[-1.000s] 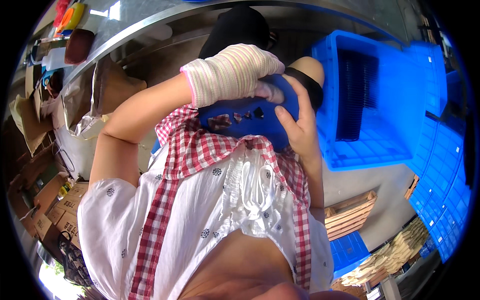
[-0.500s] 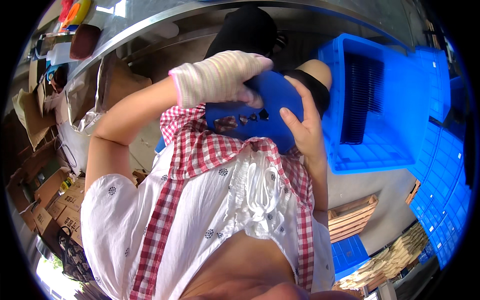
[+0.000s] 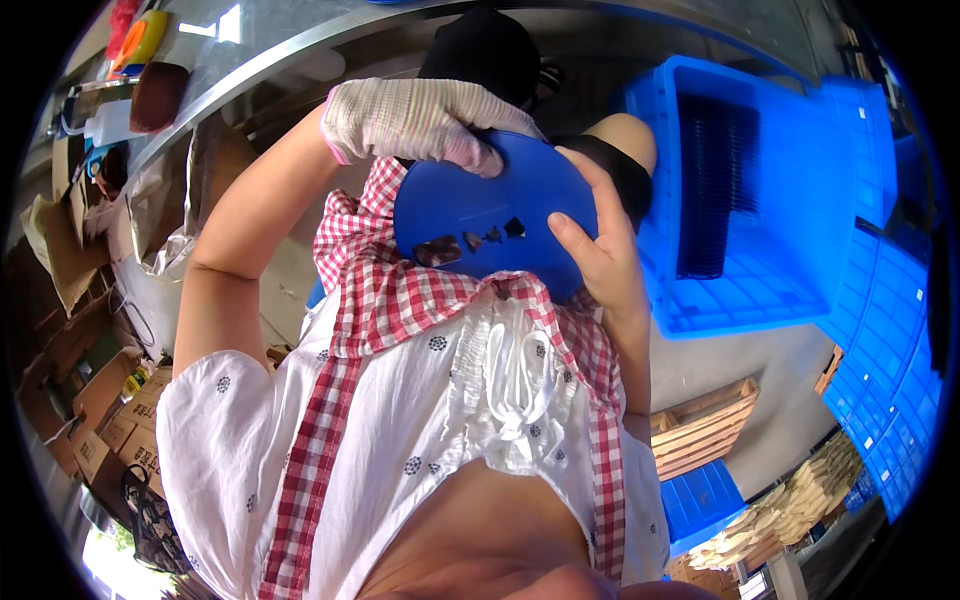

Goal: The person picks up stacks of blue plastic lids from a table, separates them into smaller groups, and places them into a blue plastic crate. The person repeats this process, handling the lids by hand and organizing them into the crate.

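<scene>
While the right hand [image 3: 595, 235] keeps the blue disc [image 3: 470, 200] by its right edge, thumb over the face and forefinger along the rim, the gloved left hand [image 3: 420, 115] has drawn outward to the upper-left rim. A second ago it lay farther across the disc and hid much of its upper part; now only the thumb shows on the face, the other fingers mostly lost behind the edge. That leaves most of the face uncovered, with support from both sides: each grip looks clamped on the disc. It is held close in front of the body, its near edge partly hidden by the checked apron [image 3: 420, 310], a row of cutouts [image 3: 437, 251] toward that edge. To the right stands a blue crate [image 3: 795, 240] with thin dark pieces [image 3: 703, 190] in it; the desk [image 3: 270, 45] is ahead.
</scene>
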`<state>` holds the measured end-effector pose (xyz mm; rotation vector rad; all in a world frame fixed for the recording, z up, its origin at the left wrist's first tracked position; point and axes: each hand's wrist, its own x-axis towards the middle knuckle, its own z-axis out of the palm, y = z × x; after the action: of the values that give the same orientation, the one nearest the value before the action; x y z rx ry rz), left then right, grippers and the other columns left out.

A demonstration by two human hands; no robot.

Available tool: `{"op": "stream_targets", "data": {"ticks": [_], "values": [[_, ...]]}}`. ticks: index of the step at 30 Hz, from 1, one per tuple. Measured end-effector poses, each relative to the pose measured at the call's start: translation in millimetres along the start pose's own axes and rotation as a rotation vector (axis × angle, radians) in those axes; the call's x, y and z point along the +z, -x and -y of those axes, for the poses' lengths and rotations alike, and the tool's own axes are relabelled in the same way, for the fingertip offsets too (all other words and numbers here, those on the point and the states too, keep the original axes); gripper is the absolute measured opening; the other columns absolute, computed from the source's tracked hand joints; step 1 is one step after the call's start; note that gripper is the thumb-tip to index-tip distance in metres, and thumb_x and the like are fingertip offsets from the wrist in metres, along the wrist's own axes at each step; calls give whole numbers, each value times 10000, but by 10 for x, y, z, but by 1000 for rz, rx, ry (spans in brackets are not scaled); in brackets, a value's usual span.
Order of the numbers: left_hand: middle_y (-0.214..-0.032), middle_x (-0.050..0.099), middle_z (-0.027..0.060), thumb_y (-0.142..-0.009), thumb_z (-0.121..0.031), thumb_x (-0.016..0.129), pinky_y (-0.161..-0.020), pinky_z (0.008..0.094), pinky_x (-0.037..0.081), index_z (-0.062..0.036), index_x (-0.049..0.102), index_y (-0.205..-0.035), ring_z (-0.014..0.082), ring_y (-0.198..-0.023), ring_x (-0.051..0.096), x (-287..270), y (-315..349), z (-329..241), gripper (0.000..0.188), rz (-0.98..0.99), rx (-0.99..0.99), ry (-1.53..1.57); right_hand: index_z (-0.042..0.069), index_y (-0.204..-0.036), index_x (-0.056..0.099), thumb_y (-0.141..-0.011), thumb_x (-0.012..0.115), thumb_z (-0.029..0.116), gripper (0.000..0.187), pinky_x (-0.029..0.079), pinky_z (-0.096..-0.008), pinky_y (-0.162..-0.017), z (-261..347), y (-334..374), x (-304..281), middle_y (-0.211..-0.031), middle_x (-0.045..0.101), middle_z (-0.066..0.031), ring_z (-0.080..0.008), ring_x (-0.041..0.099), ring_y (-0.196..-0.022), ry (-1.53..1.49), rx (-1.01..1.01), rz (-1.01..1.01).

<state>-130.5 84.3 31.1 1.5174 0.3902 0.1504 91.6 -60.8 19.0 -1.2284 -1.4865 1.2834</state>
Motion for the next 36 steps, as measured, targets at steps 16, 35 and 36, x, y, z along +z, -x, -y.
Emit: {"op": "stream_targets", "data": {"ticks": [16,35,36], "values": [[-1086,660,199,-917,-378,587,-932,357,488,106,587,-1184,268,-999,640,-184,-99,8,553,174,64,19,4,-1298,445,-932,589,133,414,525,-322,-803,29,25,-44,-1017,672,-181,-239,684,-901,-13,64,-24],[-701,576,51,-930,-312,537,-650,278,482,37,628,-895,151,-663,565,-179,-169,-2,362,130,-58,-223,-7,-1195,481,-925,608,151,337,540,-327,-770,-8,30,-59,-949,688,-168,-228,694,-851,4,76,-24],[-699,571,44,-933,-320,523,-646,264,477,32,629,-885,138,-660,556,-217,-54,75,371,110,-63,-202,-6,-1195,484,-927,604,150,332,539,-323,-764,-19,37,-65,-950,691,-160,-217,692,-843,-2,74,-23]]}}
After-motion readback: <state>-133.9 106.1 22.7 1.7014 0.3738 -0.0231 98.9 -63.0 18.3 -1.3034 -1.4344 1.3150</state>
